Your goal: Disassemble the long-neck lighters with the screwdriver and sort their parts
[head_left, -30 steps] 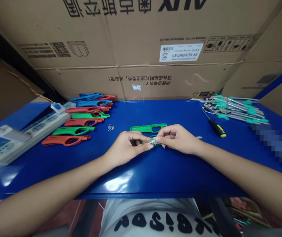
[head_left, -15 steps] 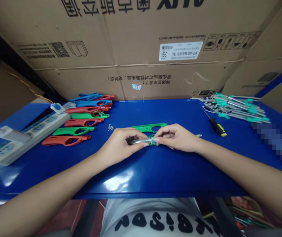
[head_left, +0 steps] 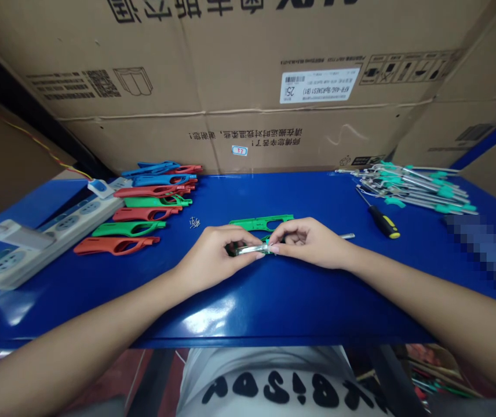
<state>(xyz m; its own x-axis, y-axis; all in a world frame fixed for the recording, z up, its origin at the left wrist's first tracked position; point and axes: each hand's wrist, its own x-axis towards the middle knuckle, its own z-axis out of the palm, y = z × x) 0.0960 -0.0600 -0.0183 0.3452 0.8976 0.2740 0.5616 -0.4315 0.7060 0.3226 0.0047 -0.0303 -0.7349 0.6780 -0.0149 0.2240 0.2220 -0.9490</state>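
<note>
Between my hands is a lighter assembly (head_left: 250, 249): a clear, silvery tube-like part set against a green shell, mostly covered by fingers. My left hand (head_left: 215, 252) is closed around its left end, thumb along the front. My right hand (head_left: 311, 243) pinches its middle with thumb and forefinger. A thin metal rod (head_left: 349, 236) sticks out to the right from behind the right hand. Just behind the hands lies a green lighter shell half (head_left: 262, 223), its open loop toward the right. Small screws (head_left: 194, 222) lie in a little pile beyond the left hand.
Red, green and blue lighter shells (head_left: 139, 214) are lined up at left beside a white power strip (head_left: 57, 231). At right are a screwdriver (head_left: 383, 222) and a heap of metal rods with teal parts (head_left: 417, 188). A large cardboard box (head_left: 248, 87) stands behind the blue table (head_left: 230, 315).
The lighter assembly has turned slightly in my fingers, and my left thumb has shifted a little to the right. Both hands stay in nearly the same place.
</note>
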